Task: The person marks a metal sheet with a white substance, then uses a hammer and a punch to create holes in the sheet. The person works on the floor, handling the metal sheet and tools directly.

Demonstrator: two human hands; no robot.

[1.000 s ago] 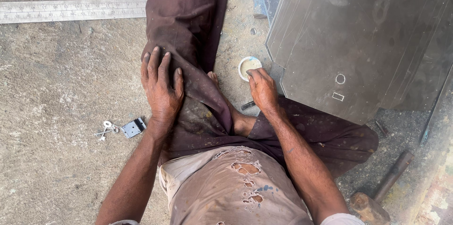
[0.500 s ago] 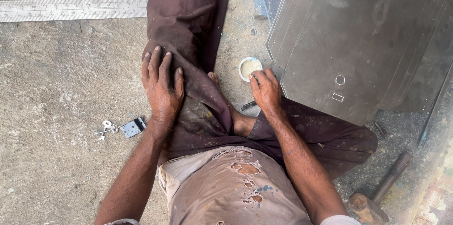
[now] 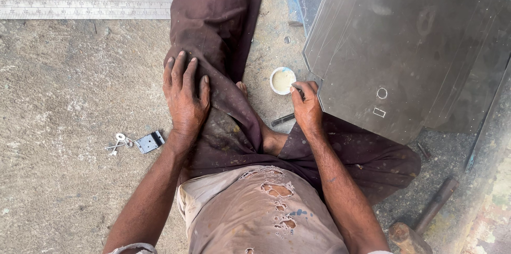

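The right hand (image 3: 307, 109) is hovering just near of a small round cup (image 3: 282, 80), fingers curled in with the fingertips pinched together over something thin and dark; what that thing is, the view is not showing clearly. The cup is sitting on the concrete floor (image 3: 64, 89), rim pale blue and white, and it is holding a creamy, off-white paste that is filling it most of the way. The left hand (image 3: 184, 97) is lying flat and spread wide on the brown trouser leg (image 3: 215, 25), gripping nothing.

Just right of the cup, the grey metal sheet (image 3: 404, 46) is lying with its slanted left edge almost touching the rim, and a round hole and a small rectangular slot are showing near its near edge. The cup is sitting wedged between that edge and the leg. A dark rod (image 3: 282, 120) is lying just near of the cup, beside the right hand.

Far left, a steel ruler (image 3: 85, 7) is lying along the floor. Left of the left hand, a hinge with keys (image 3: 136, 142) is lying in open concrete. Near right, a hammer (image 3: 423, 222) is resting.
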